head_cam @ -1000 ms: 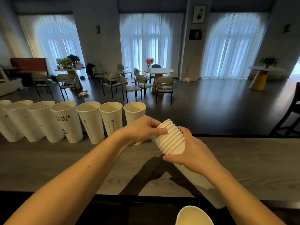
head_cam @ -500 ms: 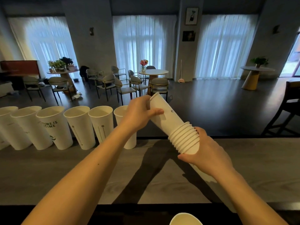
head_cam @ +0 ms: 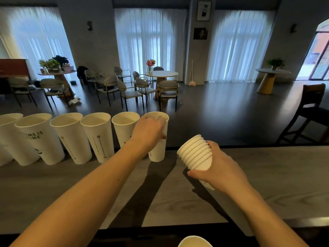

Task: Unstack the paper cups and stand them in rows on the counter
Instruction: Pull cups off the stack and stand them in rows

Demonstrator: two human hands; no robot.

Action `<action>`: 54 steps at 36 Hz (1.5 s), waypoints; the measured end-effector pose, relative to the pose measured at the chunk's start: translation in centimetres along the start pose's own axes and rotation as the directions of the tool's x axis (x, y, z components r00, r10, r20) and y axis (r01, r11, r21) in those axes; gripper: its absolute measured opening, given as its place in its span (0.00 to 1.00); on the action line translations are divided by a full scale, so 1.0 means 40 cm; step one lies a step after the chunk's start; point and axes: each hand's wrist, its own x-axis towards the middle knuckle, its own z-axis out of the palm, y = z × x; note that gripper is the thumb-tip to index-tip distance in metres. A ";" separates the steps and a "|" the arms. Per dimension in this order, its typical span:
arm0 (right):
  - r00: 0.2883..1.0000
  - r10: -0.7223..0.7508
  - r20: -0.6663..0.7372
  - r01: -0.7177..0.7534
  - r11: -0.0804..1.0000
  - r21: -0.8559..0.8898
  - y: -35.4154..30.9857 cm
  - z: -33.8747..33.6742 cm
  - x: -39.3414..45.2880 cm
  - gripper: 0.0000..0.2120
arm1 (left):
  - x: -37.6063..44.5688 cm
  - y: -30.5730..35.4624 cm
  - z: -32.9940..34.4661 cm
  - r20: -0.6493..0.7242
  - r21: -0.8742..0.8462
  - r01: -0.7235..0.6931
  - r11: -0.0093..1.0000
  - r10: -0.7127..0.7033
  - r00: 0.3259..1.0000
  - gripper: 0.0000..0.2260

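White paper cups stand in a row (head_cam: 74, 138) along the far edge of the grey wood-grain counter (head_cam: 267, 175), and the row is the landmark for all that follows. Half a second ago the left hand was drawing one cup out of the stack, up in the air; now that cup (head_cam: 158, 148) stands upright at the right end of the row, its base on the counter, just beside its neighbour. The left hand (head_cam: 149, 132) is wrapped round its upper wall, fingers curled over the rim, gripping it. The right hand (head_cam: 215, 168) clasps the nested stack (head_cam: 195, 152), fingers curled round it, and holds it tilted above the counter, rims towards the row, near the placed cup but apart from it; it has come lower than before. The view has also swung a little to the right.

To the right of the row the counter lies bare up to its far edge, where it drops to a dark floor. Nearer than the row, the rim of another cup (head_cam: 195, 242) shows at the counter's dark near edge.
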 end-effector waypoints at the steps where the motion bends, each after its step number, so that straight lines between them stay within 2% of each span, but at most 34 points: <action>1: 1.000 -0.001 -0.001 0.001 1.000 0.003 0.001 0.001 0.000 0.51 | 0.002 -0.001 0.003 0.000 0.000 0.005 1.000 -0.005 1.000 0.22; 7: 1.000 -0.010 -0.003 0.010 1.000 0.017 0.001 0.015 0.000 0.52 | 0.011 -0.004 0.010 0.030 -0.001 0.000 1.000 0.000 1.000 0.24; 10: 1.000 -0.023 0.000 0.023 0.999 0.026 -0.001 0.017 -0.003 0.53 | 0.012 -0.007 -0.009 0.019 -0.061 0.025 0.998 -0.024 1.000 0.32; 12: 1.000 -0.031 -0.003 0.031 0.999 0.027 -0.003 0.017 -0.006 0.52 | 0.001 -0.003 -0.038 -0.136 -0.128 0.008 0.992 -0.025 0.990 0.38; 14: 0.999 -0.044 -0.012 0.044 0.998 0.035 -0.003 0.015 -0.010 0.52 | -0.027 0.022 -0.075 -0.350 -0.216 -0.084 0.973 0.003 0.937 0.32; 15: 0.998 -0.055 -0.016 0.056 0.997 0.044 -0.005 0.013 -0.013 0.52 | -0.045 0.042 -0.093 -0.378 -0.306 -0.125 0.944 0.000 0.926 0.28; 16: 0.997 -0.069 -0.017 0.070 0.996 0.056 -0.007 0.013 -0.015 0.52 | -0.062 0.064 -0.111 -0.319 -0.445 -0.142 0.884 -0.009 0.948 0.24; 18: 0.996 -0.092 -0.017 0.093 0.992 0.081 -0.013 0.012 -0.021 0.53 | -0.085 0.100 -0.137 0.008 -0.714 -0.030 0.700 0.051 0.999 0.20; 20: 0.994 -0.110 -0.029 0.112 0.990 0.087 -0.018 0.011 -0.030 0.52 | -0.100 0.116 -0.150 0.257 -0.822 0.115 0.558 0.182 0.949 0.17; 21: 0.993 -0.114 -0.035 0.117 0.989 0.087 -0.018 0.010 -0.035 0.52 | -0.107 0.118 -0.153 0.309 -0.834 0.145 0.532 0.233 0.922 0.16; 23: 0.991 -0.127 -0.040 0.130 0.989 0.074 -0.015 0.001 -0.048 0.52 | -0.120 0.120 -0.152 0.317 -0.853 0.150 0.500 0.268 0.910 0.14; 26: 0.989 -0.144 -0.028 0.145 0.989 0.035 -0.007 -0.022 -0.067 0.53 | -0.133 0.128 -0.149 0.307 -0.880 0.175 0.442 0.246 0.919 0.10; 30: 0.988 -0.156 -0.014 0.157 0.987 0.022 0.007 -0.046 -0.079 0.54 | -0.129 0.142 -0.150 0.308 -0.891 0.232 0.390 0.144 0.941 0.07; 35: 0.987 -0.161 -0.005 0.161 0.985 0.062 0.037 -0.068 -0.089 0.51 | -0.106 0.145 -0.175 0.215 -0.868 0.182 0.463 0.020 0.976 0.13; 37: 0.992 -0.126 0.008 0.125 0.991 0.051 0.059 -0.078 -0.089 0.51 | -0.081 0.126 -0.193 0.123 -0.832 0.164 0.530 -0.113 0.986 0.14; 39: 0.997 -0.067 0.033 0.066 0.998 0.018 0.083 -0.083 -0.084 0.51 | -0.058 0.111 -0.203 -0.011 -0.761 0.112 0.639 -0.185 0.983 0.15; 41: 0.999 0.007 0.043 -0.007 1.000 -0.011 0.100 -0.085 -0.079 0.52 | -0.041 0.115 -0.201 -0.094 -0.683 0.052 0.729 -0.158 0.983 0.15; 45: 0.997 0.075 0.033 -0.075 0.997 0.002 0.110 -0.079 -0.062 0.54 | -0.018 0.164 -0.149 -0.011 -0.548 -0.032 0.836 0.031 0.999 0.09; 47: 0.997 0.075 0.031 -0.076 0.997 0.015 0.109 -0.078 -0.054 0.52 | -0.008 0.185 -0.108 0.005 -0.418 -0.081 0.905 0.092 0.996 0.12; 50: 0.997 0.068 0.038 -0.069 0.997 0.019 0.107 -0.080 -0.051 0.52 | 0.007 0.197 -0.054 -0.029 -0.252 -0.114 0.961 0.110 0.993 0.17; 54: 0.997 0.062 0.046 -0.063 0.998 0.023 0.107 -0.080 -0.047 0.52 | 0.043 0.190 -0.027 -0.039 -0.152 -0.101 0.983 0.096 0.995 0.18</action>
